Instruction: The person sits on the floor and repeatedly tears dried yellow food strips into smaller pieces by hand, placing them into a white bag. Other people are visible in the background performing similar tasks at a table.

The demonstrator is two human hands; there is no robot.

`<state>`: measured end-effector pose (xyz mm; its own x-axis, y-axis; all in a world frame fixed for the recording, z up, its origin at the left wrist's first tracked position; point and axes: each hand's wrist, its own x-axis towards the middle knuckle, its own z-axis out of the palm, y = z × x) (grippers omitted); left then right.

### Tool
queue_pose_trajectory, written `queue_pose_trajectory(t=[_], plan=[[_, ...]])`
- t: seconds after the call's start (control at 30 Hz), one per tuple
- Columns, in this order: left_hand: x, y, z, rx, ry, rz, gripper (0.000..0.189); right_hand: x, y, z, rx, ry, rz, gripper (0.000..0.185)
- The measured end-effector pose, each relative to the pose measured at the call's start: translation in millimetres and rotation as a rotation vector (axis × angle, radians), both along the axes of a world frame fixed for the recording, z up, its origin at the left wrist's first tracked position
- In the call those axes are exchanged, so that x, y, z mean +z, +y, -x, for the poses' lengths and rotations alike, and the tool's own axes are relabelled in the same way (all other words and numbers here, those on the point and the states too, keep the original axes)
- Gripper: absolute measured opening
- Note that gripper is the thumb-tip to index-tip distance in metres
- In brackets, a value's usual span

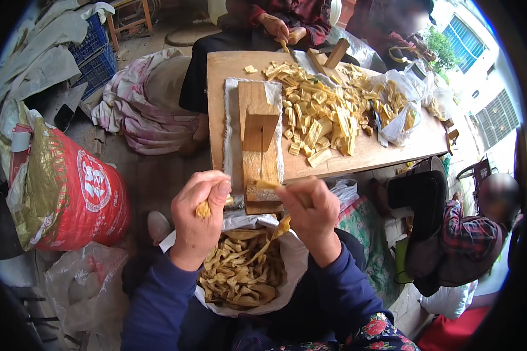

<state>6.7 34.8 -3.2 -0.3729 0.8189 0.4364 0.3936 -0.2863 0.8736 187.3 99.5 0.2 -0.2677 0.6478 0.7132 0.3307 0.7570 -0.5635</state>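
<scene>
My left hand (pixel 196 223) is closed around a few short pieces of yellow, fibrous dried food strip (pixel 203 209). My right hand (pixel 314 213) pinches another strip (pixel 268 184), whose tip lies over the near end of a wooden stand (pixel 259 164). A longer twisted strip (pixel 282 227) hangs below that hand. The stand has an upright block (pixel 262 116) with a thin dark blade or wire in front, and rests on a pale cloth (pixel 233 131). Below my hands, a white sack (pixel 295 265) in my lap holds many uncut-looking strips (pixel 241 274).
Cut pieces (pixel 312 114) are heaped on the wooden table (pixel 377 151), beside a plastic bag (pixel 397 127). A person (pixel 285 26) works opposite at a second wooden stand (pixel 329 57). A red sack (pixel 85 188) stands left; another person (pixel 470 245) sits right.
</scene>
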Motion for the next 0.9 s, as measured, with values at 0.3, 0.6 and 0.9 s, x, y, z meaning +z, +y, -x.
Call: queue_pose_trajectory(t=[0.3,0.6,0.9], plan=[[-3,-46,-24,-0.437,-0.495,0.572,0.032,15,-31,7,0.763,0.024,0.247,0.013],[15,-62,4,-1.186,-0.647,0.563,0.049,14,-25,-11,0.457,0.139,0.650,0.021],[19,-51,24,-1.245,-0.268,0.340,0.058,5,-40,-3,0.754,0.072,1.603,0.029]])
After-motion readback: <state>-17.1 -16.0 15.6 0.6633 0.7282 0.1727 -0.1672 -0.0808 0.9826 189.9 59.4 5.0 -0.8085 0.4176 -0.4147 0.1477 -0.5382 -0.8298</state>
